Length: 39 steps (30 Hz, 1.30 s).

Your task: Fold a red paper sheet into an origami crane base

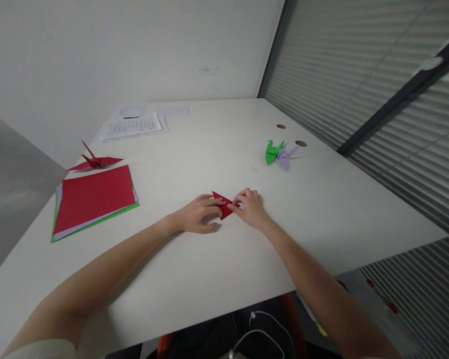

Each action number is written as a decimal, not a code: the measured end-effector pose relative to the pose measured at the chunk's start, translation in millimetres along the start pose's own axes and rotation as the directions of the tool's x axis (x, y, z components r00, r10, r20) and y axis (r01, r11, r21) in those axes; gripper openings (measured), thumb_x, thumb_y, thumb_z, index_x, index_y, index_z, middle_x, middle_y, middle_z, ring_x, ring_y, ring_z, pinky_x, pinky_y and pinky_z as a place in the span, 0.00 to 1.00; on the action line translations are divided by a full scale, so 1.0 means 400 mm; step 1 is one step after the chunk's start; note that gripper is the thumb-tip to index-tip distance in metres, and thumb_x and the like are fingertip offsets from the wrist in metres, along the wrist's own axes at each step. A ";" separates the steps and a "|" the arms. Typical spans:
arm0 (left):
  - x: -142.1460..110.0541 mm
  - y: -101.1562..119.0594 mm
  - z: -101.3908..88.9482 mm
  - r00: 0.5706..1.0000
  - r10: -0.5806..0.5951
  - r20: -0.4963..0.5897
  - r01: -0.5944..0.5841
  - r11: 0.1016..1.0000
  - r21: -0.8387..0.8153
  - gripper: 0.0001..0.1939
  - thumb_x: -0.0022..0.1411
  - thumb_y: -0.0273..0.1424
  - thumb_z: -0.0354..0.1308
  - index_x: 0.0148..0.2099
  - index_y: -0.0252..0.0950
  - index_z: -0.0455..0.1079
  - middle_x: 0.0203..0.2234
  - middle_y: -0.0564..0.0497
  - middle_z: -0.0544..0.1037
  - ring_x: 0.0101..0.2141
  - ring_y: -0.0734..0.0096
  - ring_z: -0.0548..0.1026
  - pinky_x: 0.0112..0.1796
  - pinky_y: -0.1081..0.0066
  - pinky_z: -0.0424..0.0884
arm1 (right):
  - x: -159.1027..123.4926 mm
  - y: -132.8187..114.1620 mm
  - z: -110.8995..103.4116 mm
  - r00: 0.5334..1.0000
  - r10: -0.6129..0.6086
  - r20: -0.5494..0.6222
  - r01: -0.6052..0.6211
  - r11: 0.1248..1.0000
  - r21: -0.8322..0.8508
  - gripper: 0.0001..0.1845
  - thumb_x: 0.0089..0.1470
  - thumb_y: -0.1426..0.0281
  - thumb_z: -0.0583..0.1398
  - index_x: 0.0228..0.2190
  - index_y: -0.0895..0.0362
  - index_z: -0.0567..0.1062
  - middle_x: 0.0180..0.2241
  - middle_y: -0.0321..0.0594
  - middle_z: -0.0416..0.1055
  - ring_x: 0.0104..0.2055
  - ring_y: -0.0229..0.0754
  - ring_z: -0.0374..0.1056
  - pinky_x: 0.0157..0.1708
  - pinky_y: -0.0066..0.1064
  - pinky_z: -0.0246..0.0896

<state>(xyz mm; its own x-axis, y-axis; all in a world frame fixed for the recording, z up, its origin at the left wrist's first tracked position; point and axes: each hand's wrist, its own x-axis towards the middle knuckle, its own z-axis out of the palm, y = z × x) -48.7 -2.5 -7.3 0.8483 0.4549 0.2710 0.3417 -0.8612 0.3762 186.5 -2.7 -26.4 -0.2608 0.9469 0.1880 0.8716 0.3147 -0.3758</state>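
A small folded piece of red paper (226, 211) lies on the white table between my hands, with pointed corners showing. My left hand (200, 214) rests on its left part, fingers spread and the fingertips pressing the paper down. At the paper's right corner, my right hand (250, 207) pinches the edge between thumb and fingers. Part of the paper is hidden under the fingers of both hands.
A stack of red, lilac and green paper sheets (95, 199) lies at the left, with a red paper crane (95, 162) behind it. Printed papers (132, 127) are at the back left. A green crane (273, 151) and a lilac crane (285, 158) stand at the right, near two table holes.
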 end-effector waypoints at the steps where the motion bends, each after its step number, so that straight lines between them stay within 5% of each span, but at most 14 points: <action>1: 0.000 -0.001 0.002 1.000 -0.005 0.009 0.005 1.000 0.005 0.13 0.60 0.36 0.58 0.46 0.37 0.71 0.58 0.42 0.68 0.57 0.54 0.67 0.59 0.49 0.57 | 0.000 -0.001 0.002 1.000 0.010 -0.001 -0.010 1.000 -0.003 0.17 0.58 0.54 0.57 0.29 0.52 0.76 0.40 0.45 0.67 0.46 0.51 0.60 0.46 0.44 0.53; 7: 0.003 0.004 0.005 0.998 0.027 -0.052 -0.028 0.999 -0.030 0.20 0.58 0.35 0.59 0.52 0.36 0.66 0.57 0.39 0.66 0.55 0.56 0.67 0.56 0.54 0.64 | -0.002 -0.005 0.005 0.999 0.032 -0.005 -0.033 0.999 -0.021 0.17 0.58 0.53 0.57 0.30 0.52 0.76 0.41 0.44 0.67 0.46 0.52 0.59 0.45 0.45 0.53; 17: 0.004 0.008 -0.001 0.993 0.116 0.003 -0.116 0.992 0.045 0.26 0.63 0.36 0.55 0.62 0.39 0.63 0.59 0.40 0.64 0.56 0.53 0.67 0.56 0.51 0.65 | 0.000 -0.004 0.007 0.999 0.034 -0.011 -0.034 0.999 -0.023 0.18 0.58 0.53 0.57 0.28 0.52 0.76 0.39 0.44 0.68 0.45 0.52 0.60 0.44 0.44 0.53; 39: 0.009 0.004 0.007 0.993 0.122 -0.005 -0.122 0.991 0.048 0.22 0.62 0.36 0.56 0.57 0.36 0.68 0.56 0.39 0.67 0.52 0.54 0.70 0.53 0.54 0.69 | 0.011 0.012 0.005 0.998 0.047 -0.043 -0.048 0.999 -0.007 0.22 0.56 0.50 0.58 0.24 0.52 0.77 0.37 0.44 0.70 0.45 0.51 0.60 0.43 0.43 0.53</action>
<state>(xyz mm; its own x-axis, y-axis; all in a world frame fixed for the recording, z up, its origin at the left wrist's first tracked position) -44.1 -2.9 -8.3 0.8815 0.3476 0.3196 0.2551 -0.9201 0.2972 189.0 3.0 -29.2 -0.2011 0.9571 0.2086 0.8861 0.2685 -0.3778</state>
